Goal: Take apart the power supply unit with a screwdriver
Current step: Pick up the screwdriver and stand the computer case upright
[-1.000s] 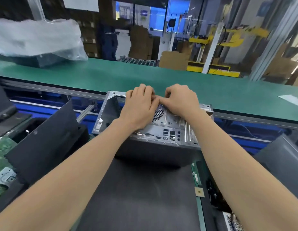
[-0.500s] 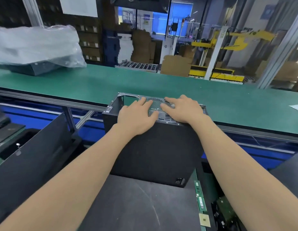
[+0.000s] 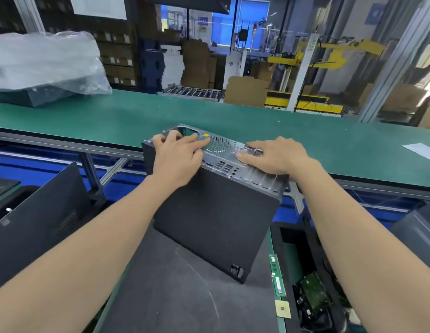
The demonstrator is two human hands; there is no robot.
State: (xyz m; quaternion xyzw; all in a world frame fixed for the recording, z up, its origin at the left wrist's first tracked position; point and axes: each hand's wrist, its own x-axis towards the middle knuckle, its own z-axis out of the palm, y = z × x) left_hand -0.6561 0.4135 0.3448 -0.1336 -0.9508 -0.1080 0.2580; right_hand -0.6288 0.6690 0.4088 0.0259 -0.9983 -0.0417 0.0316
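Landmark: computer case [image 3: 214, 217], stood on end on a dark mat [image 3: 185, 296], black side wall towards the camera, bare metal rear panel [image 3: 223, 157] facing up. It is slightly skewed, its near right corner closest to the camera.

- Far left of the case, on the green surface [image 3: 113, 118] that runs behind it: a bundle in clear plastic wrap [image 3: 41, 61].
- Near left of the case: a flat black panel [image 3: 36, 227], tilted, its far edge raised.
- Left hand [image 3: 176, 159]: palm down on the left part of the rear panel. Fingers are nearly straight and spread, with their tips at the rim of the large cutout [image 3: 185, 131]. A released hand pressing flat, gripping nothing.
- Middle of the rear panel, between the hands: round fan grille [image 3: 218, 144], with port openings just nearer the camera.
- Right hand [image 3: 279, 157]: on the right part of the rear panel. Thumb lies along the metal, pointing left. Fingers are curled around a small metal bracket [image 3: 253, 150] by the far edge, grasping it.
- Just right of the case, at the mat's edge: two green memory sticks [image 3: 276, 275] end to end, with a square chip [image 3: 283, 308] nearer the camera.
- Further right: a black bin [image 3: 293, 231] holding a green circuit board [image 3: 312, 294].
- Far right, on the green surface: a sheet of paper [image 3: 420, 150].
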